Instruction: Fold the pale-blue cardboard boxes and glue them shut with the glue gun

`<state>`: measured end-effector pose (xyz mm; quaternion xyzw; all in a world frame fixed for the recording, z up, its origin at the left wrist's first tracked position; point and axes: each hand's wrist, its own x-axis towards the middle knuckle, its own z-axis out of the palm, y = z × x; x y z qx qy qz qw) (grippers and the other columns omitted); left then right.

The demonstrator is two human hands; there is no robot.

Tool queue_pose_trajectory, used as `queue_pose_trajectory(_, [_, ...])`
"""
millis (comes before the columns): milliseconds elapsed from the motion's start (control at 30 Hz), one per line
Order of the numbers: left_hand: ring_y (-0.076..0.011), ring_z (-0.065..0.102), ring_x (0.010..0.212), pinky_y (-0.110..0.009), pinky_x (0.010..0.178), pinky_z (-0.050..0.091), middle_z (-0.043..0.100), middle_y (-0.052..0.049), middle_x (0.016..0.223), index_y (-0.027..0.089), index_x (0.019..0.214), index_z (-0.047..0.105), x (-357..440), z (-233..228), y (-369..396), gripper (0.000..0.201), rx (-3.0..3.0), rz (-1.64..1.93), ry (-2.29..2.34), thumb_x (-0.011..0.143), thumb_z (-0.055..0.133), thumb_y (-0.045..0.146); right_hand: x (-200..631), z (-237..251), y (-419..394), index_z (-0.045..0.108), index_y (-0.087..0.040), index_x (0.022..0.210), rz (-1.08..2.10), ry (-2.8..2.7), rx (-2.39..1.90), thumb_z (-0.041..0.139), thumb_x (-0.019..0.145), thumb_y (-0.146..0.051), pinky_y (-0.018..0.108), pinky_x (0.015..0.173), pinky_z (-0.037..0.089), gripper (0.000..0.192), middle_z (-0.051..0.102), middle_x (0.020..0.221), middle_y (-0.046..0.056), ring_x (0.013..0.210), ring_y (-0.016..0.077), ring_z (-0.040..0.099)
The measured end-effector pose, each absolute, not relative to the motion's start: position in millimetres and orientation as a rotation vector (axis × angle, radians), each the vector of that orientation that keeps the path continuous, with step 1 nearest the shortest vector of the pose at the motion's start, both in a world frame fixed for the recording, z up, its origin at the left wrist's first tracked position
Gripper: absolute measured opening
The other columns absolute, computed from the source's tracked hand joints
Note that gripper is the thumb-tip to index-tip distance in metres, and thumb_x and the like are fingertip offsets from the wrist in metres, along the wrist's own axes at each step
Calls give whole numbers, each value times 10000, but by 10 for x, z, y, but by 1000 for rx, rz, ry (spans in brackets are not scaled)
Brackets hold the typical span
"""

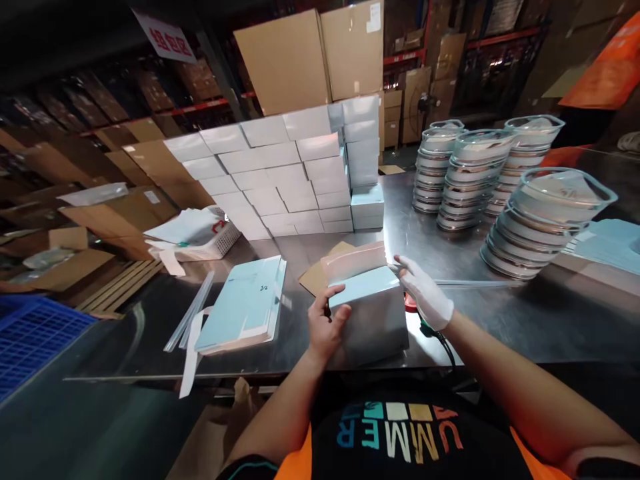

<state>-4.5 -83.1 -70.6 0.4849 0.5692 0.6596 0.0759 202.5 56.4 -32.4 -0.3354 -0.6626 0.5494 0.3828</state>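
A white carton (pixel 373 327) stands in front of me near the table's front edge, with a flap (pixel 354 262) raised at its back. My left hand (pixel 327 323), bare, grips the carton's left corner, with the thumb on the near side and the fingers bent along the top. My right hand (pixel 425 293) wears a white glove with bare fingertips. Its fingers hold the carton's upper right edge, near the back corner. Whatever is inside the carton is hidden. A red and green tool (pixel 424 325) with a black cord lies partly hidden beneath my right wrist.
Flattened white cartons (pixel 243 303) lie left on the metal table (pixel 295 333). Behind stands a wall of white boxes (pixel 285 180). Several stacks of clear-rimmed round containers (pixel 545 223) stand at right. A white basket (pixel 200 243) holds papers. A person in orange (pixel 605 67) is at far right.
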Motion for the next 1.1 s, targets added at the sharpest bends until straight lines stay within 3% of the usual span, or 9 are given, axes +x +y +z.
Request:
queue_pose_trajectory(167, [-334, 745, 1141, -461, 1036, 579, 798, -128, 1068, 199, 1074, 799, -77, -808, -814, 718, 1544, 1909, 1706, 839, 694, 869, 1755, -182, 472, 695, -224, 1139, 1454, -1805, -815, 661, 847, -450, 361, 848, 611, 372, 714, 886, 34, 902, 251, 699])
queue_pose_trajectory(267, [-347, 724, 1255, -491, 1086, 573, 772, -155, 1197, 207, 1047, 751, -63, -860, -791, 660, 1547, 2034, 1670, 836, 742, 832, 1871, -264, 565, 672, -234, 1173, 1370, -1927, -608, 803, 778, -523, 442, 1066, 571, 506, 760, 1168, 89, 1142, 306, 706])
queue_pose_trajectory(367, [-318, 759, 1213, -489, 1046, 607, 774, -127, 1140, 239, 1108, 668, -74, -842, -750, 594, 1508, 2288, 1452, 831, 830, 740, 2028, -402, 642, 677, -255, 1165, 1240, -2047, -470, 971, 657, -507, 526, 1203, 490, 639, 667, 1489, 151, 1407, 366, 620])
queue_pose_trajectory(533, [-337, 753, 1242, -579, 1107, 589, 814, -130, 1053, 255, 988, 795, -258, -646, -793, 470, 1942, 1877, 1427, 921, 749, 718, 2152, -473, 566, 776, -291, 1165, 1175, -2155, -250, 811, 944, -422, 557, 1261, 453, 258, 581, 1638, 127, 1546, 322, 537])
queue_pose_trajectory(733, [-298, 779, 1226, -556, 1060, 629, 864, -101, 1137, 291, 1147, 833, -333, -528, -888, 186, 2156, 1835, 1190, 1031, 739, 403, 2153, -380, 516, 828, -377, 1264, 1064, -2228, -96, 703, 1033, -303, 532, 1268, 464, 273, 677, 1539, 80, 1458, 286, 628])
queue_pose_trajectory(833, [-279, 774, 1242, -507, 1048, 640, 860, -93, 1176, 312, 1272, 803, -308, -581, -892, 267, 2182, 1897, 1111, 1009, 774, 273, 2159, -494, 513, 800, -353, 1323, 1079, -2219, -154, 722, 1000, -328, 546, 1282, 443, 333, 595, 1640, 87, 1528, 307, 564])
queue_pose_trajectory(900, [-295, 754, 1293, -517, 1093, 622, 849, -102, 1219, 316, 1296, 796, -320, -673, -874, 290, 2148, 1893, 1151, 1006, 783, 324, 2154, -633, 460, 691, -321, 1489, 1115, -2180, -331, 839, 861, -346, 570, 1269, 455, 646, 519, 1701, 125, 1575, 356, 505])
queue_pose_trajectory(1000, [-342, 687, 1406, -541, 1179, 567, 761, -170, 1423, 282, 1447, 703, -451, -874, -835, 541, 1847, 1984, 1393, 990, 753, 567, 2118, -832, 323, 508, -342, 1636, 1325, -2110, -631, 910, 658, -266, 551, 1104, 610, 1059, 645, 1564, 151, 1433, 394, 642])
queue_pose_trajectory(1100, [-370, 594, 1505, -536, 1225, 521, 593, -235, 1618, 219, 1569, 551, -821, -1034, -862, 806, 1455, 2076, 1718, 953, 704, 716, 2077, -871, 338, 548, -323, 1527, 1565, -1903, -769, 873, 682, -313, 552, 964, 671, 905, 763, 1340, 146, 1232, 400, 755])
